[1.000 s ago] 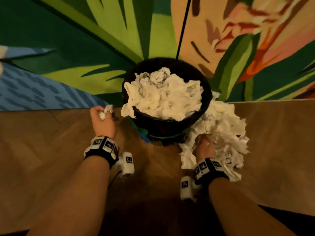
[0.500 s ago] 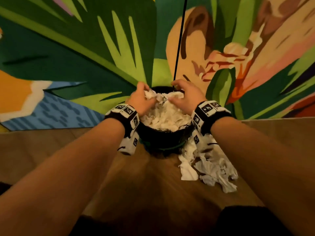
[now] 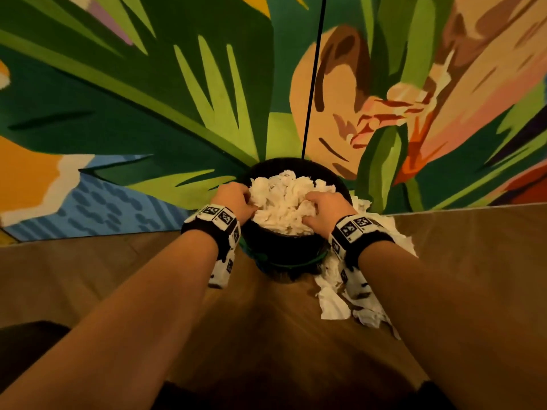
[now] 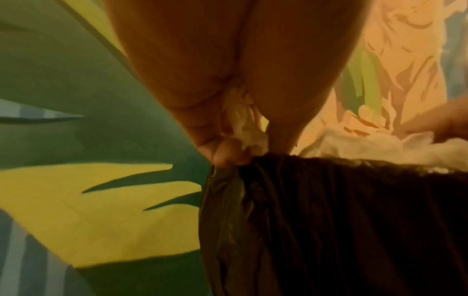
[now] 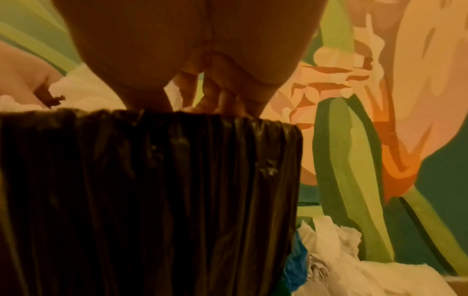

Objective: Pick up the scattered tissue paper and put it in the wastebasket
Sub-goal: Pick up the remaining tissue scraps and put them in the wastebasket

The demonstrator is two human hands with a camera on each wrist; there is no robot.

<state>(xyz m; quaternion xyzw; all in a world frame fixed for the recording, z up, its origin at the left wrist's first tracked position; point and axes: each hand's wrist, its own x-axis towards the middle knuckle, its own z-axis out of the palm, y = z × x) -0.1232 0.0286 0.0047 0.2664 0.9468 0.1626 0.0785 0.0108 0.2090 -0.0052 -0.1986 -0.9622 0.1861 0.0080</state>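
At frame centre, my left hand (image 3: pixel 235 199) and right hand (image 3: pixel 324 210) clutch tissue paper (image 3: pixel 285 202) heaped in the black wastebasket (image 3: pixel 284 247).

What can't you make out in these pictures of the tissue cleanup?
- Right hand fingertips: head view, buried in the white tissue heap.
- Black-lined wastebasket depth: tissue covers the inside.
- Scattered tissue pile on the floor: head view, right forearm hides part.
- Left hand grip: left wrist view, blurred.

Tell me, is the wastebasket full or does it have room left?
Full. Tissue is heaped above the wastebasket rim, both hands pressing on it; how far it compresses cannot be told.
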